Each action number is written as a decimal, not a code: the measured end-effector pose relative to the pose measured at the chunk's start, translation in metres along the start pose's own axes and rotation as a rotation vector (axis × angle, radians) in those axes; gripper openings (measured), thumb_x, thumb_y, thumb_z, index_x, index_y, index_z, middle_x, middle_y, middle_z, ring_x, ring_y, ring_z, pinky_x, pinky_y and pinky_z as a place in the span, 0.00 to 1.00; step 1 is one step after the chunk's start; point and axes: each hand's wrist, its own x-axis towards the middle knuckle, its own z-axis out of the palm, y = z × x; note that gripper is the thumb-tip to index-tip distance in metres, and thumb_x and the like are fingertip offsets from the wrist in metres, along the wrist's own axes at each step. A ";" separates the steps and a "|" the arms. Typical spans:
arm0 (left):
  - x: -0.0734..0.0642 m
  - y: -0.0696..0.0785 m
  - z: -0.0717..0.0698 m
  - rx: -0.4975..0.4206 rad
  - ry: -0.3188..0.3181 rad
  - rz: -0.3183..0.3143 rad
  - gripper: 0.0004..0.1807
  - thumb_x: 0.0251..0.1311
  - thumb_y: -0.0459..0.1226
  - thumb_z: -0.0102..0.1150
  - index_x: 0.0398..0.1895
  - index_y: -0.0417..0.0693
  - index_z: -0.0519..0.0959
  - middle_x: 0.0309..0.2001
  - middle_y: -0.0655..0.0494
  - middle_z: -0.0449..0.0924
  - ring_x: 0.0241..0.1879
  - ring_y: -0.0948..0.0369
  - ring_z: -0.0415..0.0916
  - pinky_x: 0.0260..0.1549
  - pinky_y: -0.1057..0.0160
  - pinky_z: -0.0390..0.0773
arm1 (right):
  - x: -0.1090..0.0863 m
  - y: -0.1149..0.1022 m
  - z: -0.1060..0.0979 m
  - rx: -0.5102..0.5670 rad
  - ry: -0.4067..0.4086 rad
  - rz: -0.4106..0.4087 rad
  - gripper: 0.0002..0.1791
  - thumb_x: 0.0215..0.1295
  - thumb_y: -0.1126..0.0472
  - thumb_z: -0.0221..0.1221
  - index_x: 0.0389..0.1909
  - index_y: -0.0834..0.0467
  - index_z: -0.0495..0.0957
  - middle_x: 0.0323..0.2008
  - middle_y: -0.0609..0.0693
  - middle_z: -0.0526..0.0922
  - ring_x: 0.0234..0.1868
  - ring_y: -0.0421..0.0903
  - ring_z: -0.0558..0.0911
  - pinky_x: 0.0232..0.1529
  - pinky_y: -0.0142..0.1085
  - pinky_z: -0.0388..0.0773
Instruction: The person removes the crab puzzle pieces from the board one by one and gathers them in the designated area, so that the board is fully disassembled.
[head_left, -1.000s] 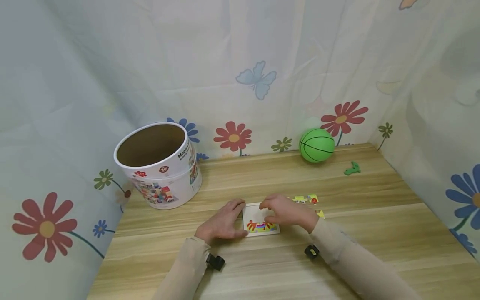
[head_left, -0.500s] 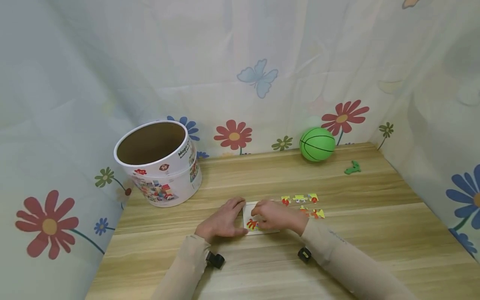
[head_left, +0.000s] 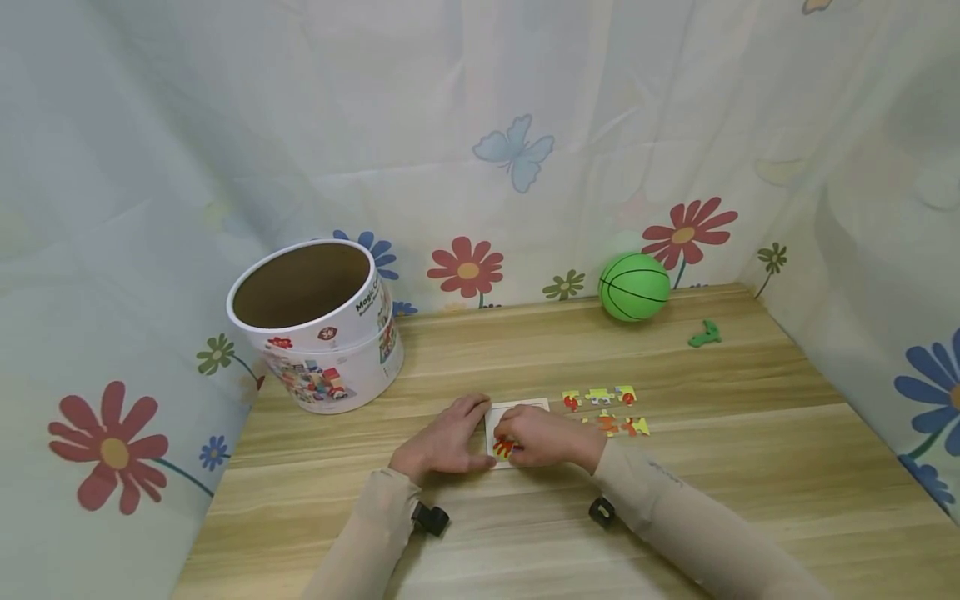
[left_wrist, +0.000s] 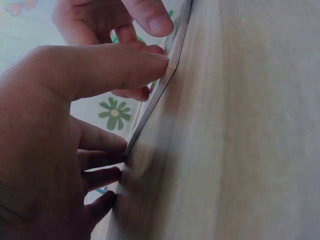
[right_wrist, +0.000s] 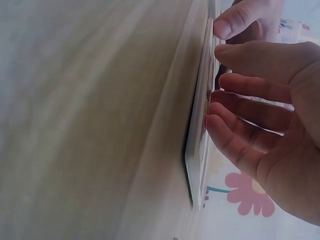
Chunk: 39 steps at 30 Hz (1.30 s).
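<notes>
Right hand (head_left: 536,436), loosely bent, likely seats pieces (head_left: 503,447) in the tray (head_left: 542,403), well inside the worktop (head_left: 465,354)'s back edge, left hand (head_left: 447,439) spread wide; pressing seems next.

Board (head_left: 500,412) partly hidden by right fingers (head_left: 513,428)

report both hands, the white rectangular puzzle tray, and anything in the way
Left hand braced along left edge of tray, right hand down over it. Tray partly filled; loose yellow-and-red jigsaw pieces to its right. Right hand blocks part of view.
</notes>
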 end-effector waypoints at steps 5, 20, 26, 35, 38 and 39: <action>0.000 0.000 0.000 -0.003 -0.012 -0.007 0.51 0.51 0.58 0.65 0.72 0.37 0.59 0.71 0.46 0.58 0.71 0.50 0.56 0.69 0.51 0.62 | 0.002 -0.001 0.001 -0.013 -0.014 0.018 0.12 0.52 0.65 0.64 0.39 0.57 0.82 0.37 0.47 0.82 0.40 0.41 0.78 0.47 0.34 0.77; 0.001 -0.003 0.000 -0.009 -0.009 0.005 0.52 0.51 0.57 0.65 0.72 0.36 0.59 0.71 0.45 0.58 0.71 0.50 0.56 0.69 0.51 0.61 | 0.005 -0.005 -0.002 0.010 -0.014 0.029 0.16 0.47 0.67 0.66 0.41 0.57 0.82 0.39 0.49 0.79 0.38 0.40 0.76 0.43 0.33 0.77; 0.002 -0.004 0.002 -0.002 -0.013 -0.001 0.52 0.51 0.58 0.65 0.72 0.37 0.59 0.71 0.47 0.58 0.71 0.51 0.56 0.69 0.52 0.61 | 0.004 -0.005 -0.002 0.021 -0.019 0.038 0.17 0.47 0.67 0.66 0.42 0.58 0.82 0.39 0.50 0.79 0.37 0.40 0.76 0.42 0.33 0.77; 0.002 -0.004 0.001 -0.015 -0.010 -0.001 0.52 0.50 0.57 0.66 0.72 0.36 0.59 0.71 0.46 0.58 0.71 0.50 0.56 0.69 0.51 0.61 | 0.002 -0.004 -0.002 0.043 -0.019 0.056 0.15 0.48 0.67 0.66 0.41 0.57 0.82 0.39 0.48 0.78 0.34 0.38 0.74 0.38 0.31 0.75; 0.002 -0.004 0.001 -0.016 -0.011 -0.001 0.51 0.51 0.57 0.66 0.72 0.36 0.59 0.71 0.46 0.58 0.71 0.50 0.56 0.69 0.50 0.61 | 0.003 -0.003 -0.001 0.048 -0.024 0.071 0.14 0.49 0.66 0.66 0.40 0.56 0.82 0.38 0.46 0.77 0.34 0.38 0.73 0.38 0.30 0.74; 0.002 -0.004 0.001 -0.016 -0.011 -0.001 0.51 0.51 0.57 0.65 0.72 0.36 0.59 0.72 0.46 0.57 0.71 0.50 0.56 0.69 0.50 0.61 | 0.004 -0.002 -0.001 0.047 -0.024 0.075 0.14 0.49 0.65 0.66 0.39 0.56 0.82 0.38 0.46 0.77 0.34 0.37 0.73 0.38 0.29 0.74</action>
